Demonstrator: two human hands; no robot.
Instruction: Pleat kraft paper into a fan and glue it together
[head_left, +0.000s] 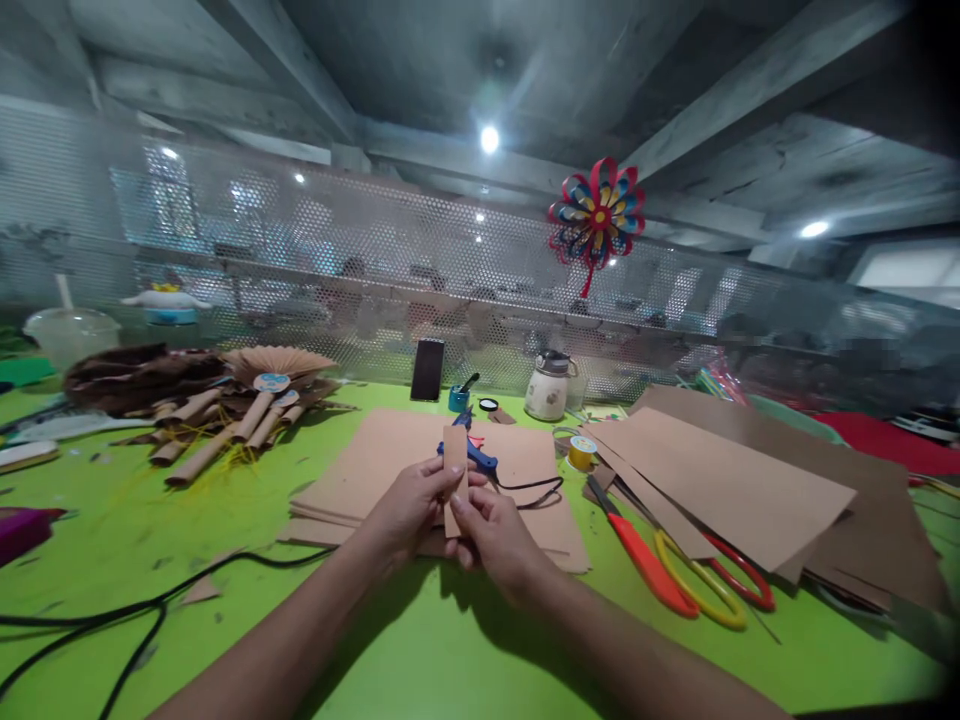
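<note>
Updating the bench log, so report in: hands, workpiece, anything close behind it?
Left hand and right hand both gripping brown strip. Strip's upper end uncovered. Blue corded tool just beyond, partly hidden.

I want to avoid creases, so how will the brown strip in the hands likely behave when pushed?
The brown strip probably weighs little, looking small and narrow. It seems fairly stiff, since its upper end stands straight above the fingers. A hard push might crease it, as it looks like card.
</note>
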